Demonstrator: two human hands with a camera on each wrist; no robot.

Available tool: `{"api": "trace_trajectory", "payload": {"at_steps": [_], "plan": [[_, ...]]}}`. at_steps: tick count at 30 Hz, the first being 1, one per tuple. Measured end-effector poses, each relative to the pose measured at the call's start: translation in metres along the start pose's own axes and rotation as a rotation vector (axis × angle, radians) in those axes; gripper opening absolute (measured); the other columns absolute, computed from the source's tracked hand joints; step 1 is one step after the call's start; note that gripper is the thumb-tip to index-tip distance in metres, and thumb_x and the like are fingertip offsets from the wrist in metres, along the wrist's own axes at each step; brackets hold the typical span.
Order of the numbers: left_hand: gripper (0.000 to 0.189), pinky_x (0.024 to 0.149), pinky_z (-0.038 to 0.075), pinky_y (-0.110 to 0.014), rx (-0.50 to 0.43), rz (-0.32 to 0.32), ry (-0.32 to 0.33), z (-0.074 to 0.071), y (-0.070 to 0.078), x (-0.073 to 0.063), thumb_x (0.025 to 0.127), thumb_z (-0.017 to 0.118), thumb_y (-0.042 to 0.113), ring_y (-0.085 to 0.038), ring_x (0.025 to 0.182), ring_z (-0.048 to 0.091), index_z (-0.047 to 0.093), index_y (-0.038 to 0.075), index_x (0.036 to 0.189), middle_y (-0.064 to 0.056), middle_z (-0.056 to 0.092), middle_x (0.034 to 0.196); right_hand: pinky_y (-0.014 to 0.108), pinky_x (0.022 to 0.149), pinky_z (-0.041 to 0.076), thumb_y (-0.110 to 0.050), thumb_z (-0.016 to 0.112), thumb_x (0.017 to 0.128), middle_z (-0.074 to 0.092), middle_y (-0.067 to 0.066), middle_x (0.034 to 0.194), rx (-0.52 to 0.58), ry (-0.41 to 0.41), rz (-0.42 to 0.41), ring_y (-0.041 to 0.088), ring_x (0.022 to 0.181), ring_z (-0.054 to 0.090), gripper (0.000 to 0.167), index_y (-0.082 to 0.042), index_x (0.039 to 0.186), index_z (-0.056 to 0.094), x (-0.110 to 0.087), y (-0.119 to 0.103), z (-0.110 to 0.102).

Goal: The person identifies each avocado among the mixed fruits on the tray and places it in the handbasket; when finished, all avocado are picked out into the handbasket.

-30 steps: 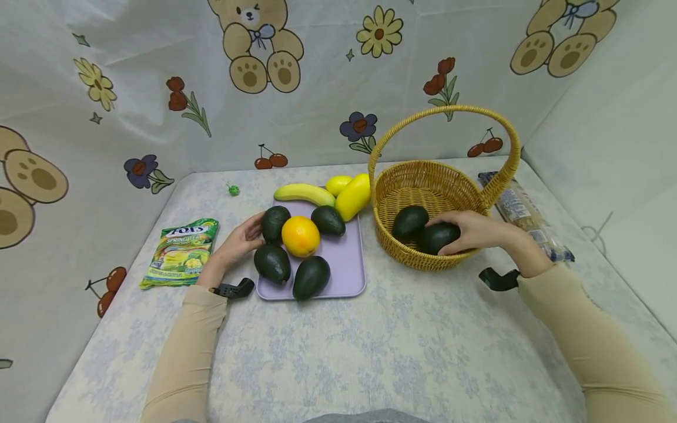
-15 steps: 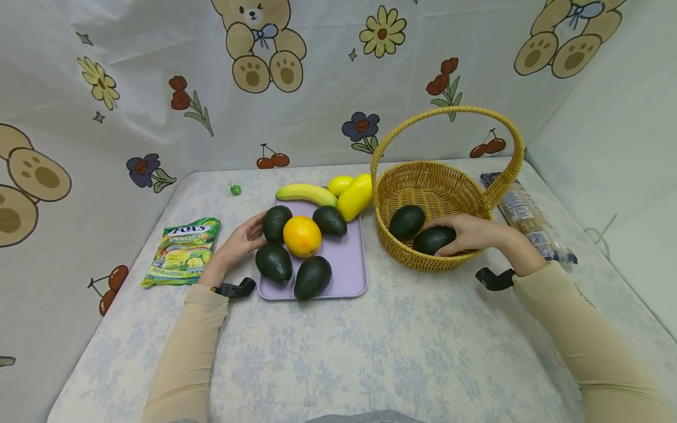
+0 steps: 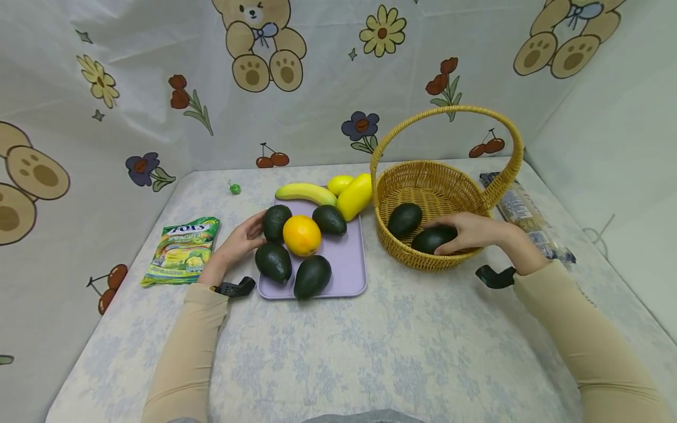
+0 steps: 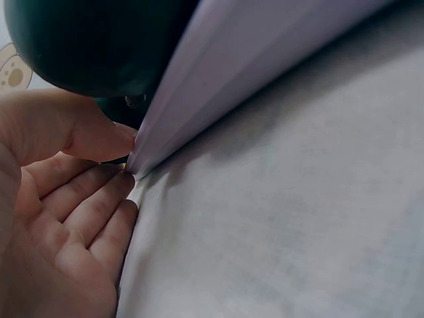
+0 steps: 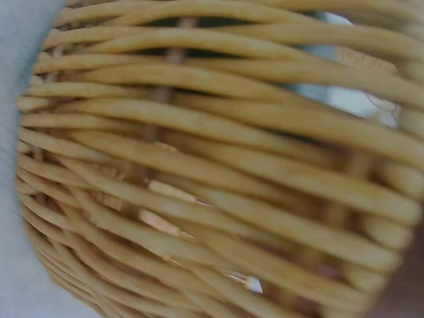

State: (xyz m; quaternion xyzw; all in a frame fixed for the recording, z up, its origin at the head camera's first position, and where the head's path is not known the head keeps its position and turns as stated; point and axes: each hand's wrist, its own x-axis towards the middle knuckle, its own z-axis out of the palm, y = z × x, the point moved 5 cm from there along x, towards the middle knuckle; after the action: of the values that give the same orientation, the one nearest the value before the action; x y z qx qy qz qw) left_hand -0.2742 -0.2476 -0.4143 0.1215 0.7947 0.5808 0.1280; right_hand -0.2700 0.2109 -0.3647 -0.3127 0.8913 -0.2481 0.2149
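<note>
One avocado (image 3: pixel 431 239) lay nearly sideways in the basket (image 3: pixel 423 171), right of centre in the picture; your right hand (image 3: pixel 468 229), the nearer, gripped it from the right. Your left hand (image 3: pixel 238 244) pinched the tray (image 3: pixel 346 270) by its left edge.

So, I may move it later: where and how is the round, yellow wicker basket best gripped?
Probably by the top of its arched yellow wicker handle, from above, fingers wrapped round it: the slim arch stands upright over the basket, its top free. The person's right hand holds a dark green oval avocado inside, well below.
</note>
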Motion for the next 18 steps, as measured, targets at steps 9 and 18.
{"api": "trace_trajectory", "payload": {"at_steps": [9, 18], "plan": [[0.073, 0.113, 0.016, -0.045, 0.011, 0.003, -0.003, 0.000, 0.000, 0.000, 0.087, 0.052, -0.010, -0.035, 0.139, 0.018, 0.016, -0.001, 0.150, -0.020, 0.018, 0.153, 0.048, 0.096, 0.043, -0.033, 0.072, 0.084, 0.052, 0.010, 0.133, -0.006, 0.133, -0.086, 0.027, 0.120, 0.050, 0.061, -0.007, 0.134, 0.050, -0.021, -0.048, -0.033], [0.073, 0.113, 0.017, -0.044, 0.007, 0.007, -0.002, 0.001, 0.001, 0.000, 0.087, 0.052, -0.011, -0.035, 0.139, 0.019, 0.016, -0.001, 0.149, -0.020, 0.019, 0.153, 0.041, 0.097, 0.044, -0.023, 0.074, 0.082, 0.056, 0.002, 0.129, 0.029, 0.248, -0.352, 0.019, 0.117, 0.051, 0.054, -0.009, 0.131, 0.056, 0.000, -0.105, -0.025]]}}
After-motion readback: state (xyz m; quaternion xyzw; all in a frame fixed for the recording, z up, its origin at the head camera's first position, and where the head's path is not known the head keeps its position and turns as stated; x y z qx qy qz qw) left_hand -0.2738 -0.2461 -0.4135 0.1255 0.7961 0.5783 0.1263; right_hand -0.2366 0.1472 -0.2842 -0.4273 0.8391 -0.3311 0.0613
